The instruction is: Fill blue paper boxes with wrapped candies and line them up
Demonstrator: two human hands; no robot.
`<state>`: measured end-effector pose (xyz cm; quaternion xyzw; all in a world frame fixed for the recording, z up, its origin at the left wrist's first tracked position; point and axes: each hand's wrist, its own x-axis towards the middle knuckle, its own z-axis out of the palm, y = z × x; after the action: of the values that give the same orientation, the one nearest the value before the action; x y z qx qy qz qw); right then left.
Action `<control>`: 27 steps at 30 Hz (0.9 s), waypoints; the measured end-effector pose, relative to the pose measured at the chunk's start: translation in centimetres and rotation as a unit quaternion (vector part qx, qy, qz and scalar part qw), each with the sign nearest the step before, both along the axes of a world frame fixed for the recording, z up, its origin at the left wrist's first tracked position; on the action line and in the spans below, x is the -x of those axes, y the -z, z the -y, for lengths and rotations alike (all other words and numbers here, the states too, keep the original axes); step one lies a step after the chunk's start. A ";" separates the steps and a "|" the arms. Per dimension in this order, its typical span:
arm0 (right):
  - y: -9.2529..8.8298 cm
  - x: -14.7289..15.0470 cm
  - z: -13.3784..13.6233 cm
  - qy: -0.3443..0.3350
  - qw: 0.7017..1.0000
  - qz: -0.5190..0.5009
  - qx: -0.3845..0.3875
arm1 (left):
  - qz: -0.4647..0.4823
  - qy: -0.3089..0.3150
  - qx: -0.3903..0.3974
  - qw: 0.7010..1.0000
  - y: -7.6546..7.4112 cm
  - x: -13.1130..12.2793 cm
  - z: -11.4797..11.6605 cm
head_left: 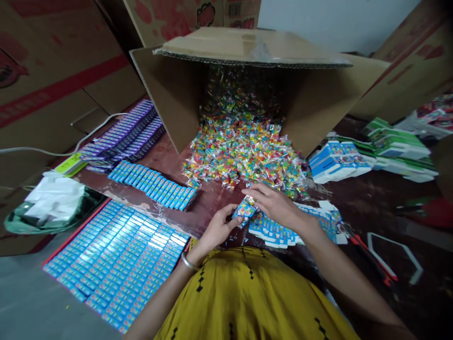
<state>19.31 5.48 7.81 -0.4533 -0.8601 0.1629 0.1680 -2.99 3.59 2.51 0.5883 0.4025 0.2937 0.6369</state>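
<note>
My left hand (221, 225) is closed around a small blue printed carton (243, 211), thumb across its front. At the carton's upper end my right hand (274, 202) has its fingers bent over a small clear packet of colored candy (250, 199), partly hidden by the fingers. Just beyond both hands, a heap of such candy packets (244, 151) spills from a large cardboard box (311, 99) lying on its side. Beneath my right forearm lie several flat blue cartons (279, 231) with white flaps, overlapping one another.
To the left runs a row of blue cartons (154, 185), with purple boxes (123, 134) behind it. Lower left, a red-edged tray of packed blue cartons (120, 255) sits below the tabletop. At right are blue-and-white carton stacks (338, 160), green ones (399, 141) and a red-handled tool (371, 255).
</note>
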 end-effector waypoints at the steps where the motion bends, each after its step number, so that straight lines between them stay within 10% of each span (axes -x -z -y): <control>1: -0.1 -0.1 0.0 0.000 1.000 -0.016 0.005 | 0.007 -0.003 0.004 1.000 0.1 0.0 0.0; 20: 0.6 2.2 0.7 0.111 0.980 -0.167 -0.005 | 0.051 -0.105 -0.011 0.993 -0.9 -1.4 0.9; 27: 3.3 3.6 2.0 0.196 0.868 -0.420 0.180 | 0.096 -0.112 -0.019 0.989 -1.8 -1.2 1.1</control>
<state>15.74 3.47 4.56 -0.5237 -0.5575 0.4539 0.4570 -1.75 2.46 4.33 0.5208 0.3976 0.4259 0.6240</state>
